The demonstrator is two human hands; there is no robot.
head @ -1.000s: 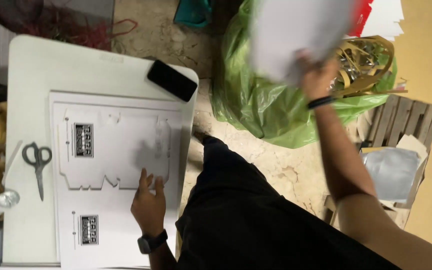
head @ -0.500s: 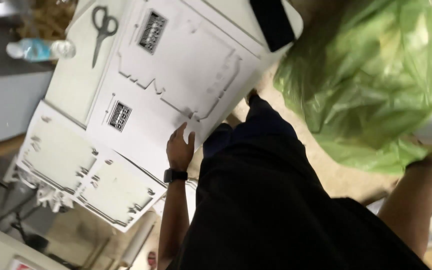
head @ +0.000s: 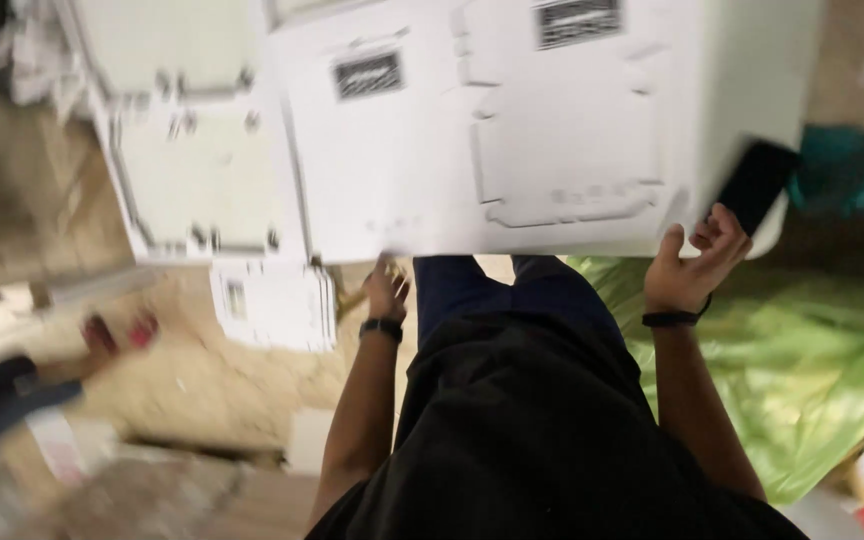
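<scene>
The large white die-cut card sheet [head: 552, 130] overhung the near edge of the white table [head: 762, 90], so it looked liable to slide off or buckle if either hand pulled unevenly; the black phone [head: 755, 183], at two o'clock from the right hand [head: 690, 268], seemed close enough to be knocked off. The right hand's fingers [head: 717, 232] were loosely curled at the sheet's near right corner, seemingly pinching its edge; the left hand [head: 388, 290], at the sheet's near edge around seven o'clock, was too blurred to tell its grip.

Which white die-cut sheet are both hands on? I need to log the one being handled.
The top sheet on the table, with two dark labels: the left hand and right hand meet its near edge. The other sheets lie off to the left, untouched.
</scene>
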